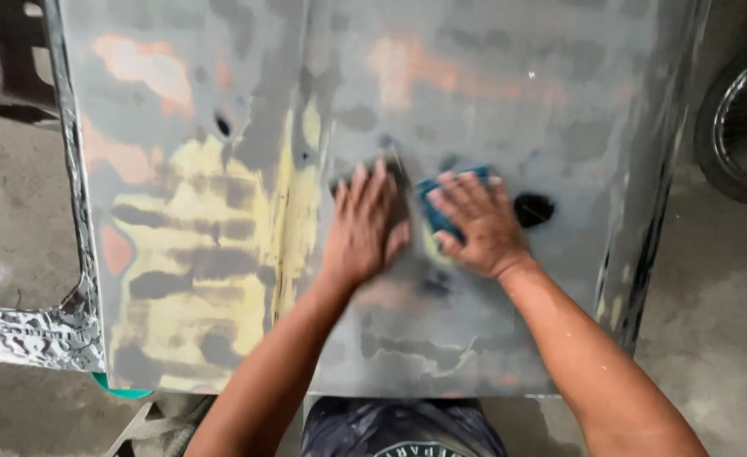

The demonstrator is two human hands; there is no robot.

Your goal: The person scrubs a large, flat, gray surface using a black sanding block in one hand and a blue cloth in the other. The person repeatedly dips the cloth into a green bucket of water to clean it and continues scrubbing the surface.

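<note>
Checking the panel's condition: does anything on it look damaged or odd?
Yes. The grey panel is patchy, with yellow filler and orange spots, and a dark hole beside the right hand.
</note>
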